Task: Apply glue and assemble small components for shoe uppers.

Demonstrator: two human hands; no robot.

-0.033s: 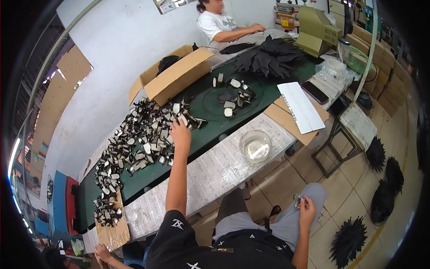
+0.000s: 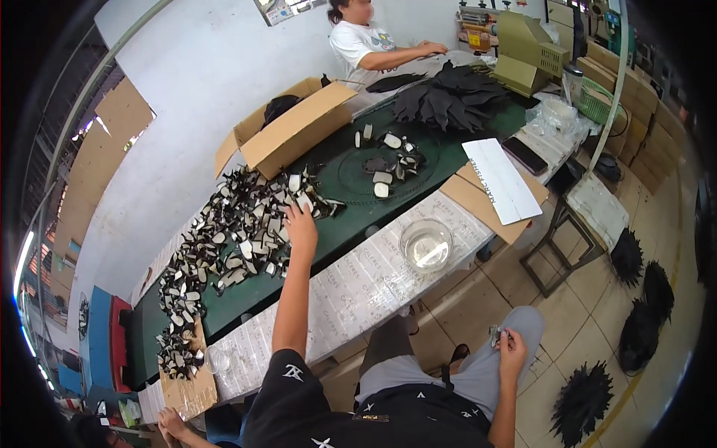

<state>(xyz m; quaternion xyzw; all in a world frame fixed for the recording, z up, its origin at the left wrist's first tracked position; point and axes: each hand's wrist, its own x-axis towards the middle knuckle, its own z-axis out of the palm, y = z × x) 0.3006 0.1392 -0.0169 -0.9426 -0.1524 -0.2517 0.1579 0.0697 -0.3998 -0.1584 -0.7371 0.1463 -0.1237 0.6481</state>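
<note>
A large heap of small black pieces with pale, rounded faces (image 2: 246, 224) spreads over the dark green table surface (image 2: 351, 213). My left hand (image 2: 301, 228) reaches over the right side of this heap, fingers apart, the fingertips touching a pale-faced piece (image 2: 305, 202). Whether they pinch it cannot be told. Low on the right, by my knee, my right hand (image 2: 511, 345) is closed around a small dark-and-pale piece (image 2: 494, 334), mostly covered by the fingers. Several similar pieces (image 2: 382, 179) lie apart on a round ring in the table.
A cardboard box (image 2: 299, 127) stands behind the heap. A clear round bowl (image 2: 426, 245) sits on the pale front ledge, left of a white card (image 2: 502, 179) and a phone (image 2: 525, 154). Black cut sheets (image 2: 452, 93) lie near a co-worker (image 2: 366, 45). Another person's hands (image 2: 172, 422) show lower left.
</note>
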